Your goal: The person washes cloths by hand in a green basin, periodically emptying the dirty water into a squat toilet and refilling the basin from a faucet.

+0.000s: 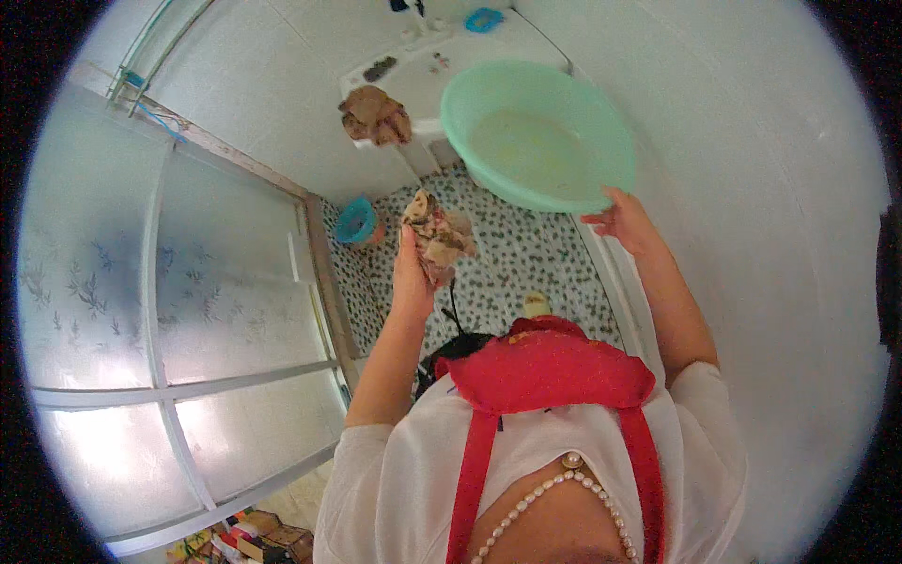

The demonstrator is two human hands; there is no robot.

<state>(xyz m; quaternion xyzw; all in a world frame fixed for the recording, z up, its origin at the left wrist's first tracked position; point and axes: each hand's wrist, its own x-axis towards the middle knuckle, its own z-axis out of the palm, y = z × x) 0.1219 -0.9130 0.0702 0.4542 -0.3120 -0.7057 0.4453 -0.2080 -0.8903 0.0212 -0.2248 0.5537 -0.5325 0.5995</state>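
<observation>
My left hand (414,278) grips a bunched, patterned beige and brown cloth (444,243), held above the mosaic floor. My right hand (624,220) is at the near rim of a large light-green plastic basin (539,190), fingers on both sides of the edge. The basin is tilted, and its inside shows a pale yellowish-green bottom. Behind it is a white sink counter (423,88), partly hidden. Another crumpled brown cloth (373,116) hangs over the counter's front left edge.
A small blue bin (356,222) stands on the speckled mosaic floor (507,261). A dark brush-like object (380,68) and a blue dish (483,20) lie on the counter near the tap (421,21). Frosted sliding doors (232,261) stand left, a white wall (761,211) right.
</observation>
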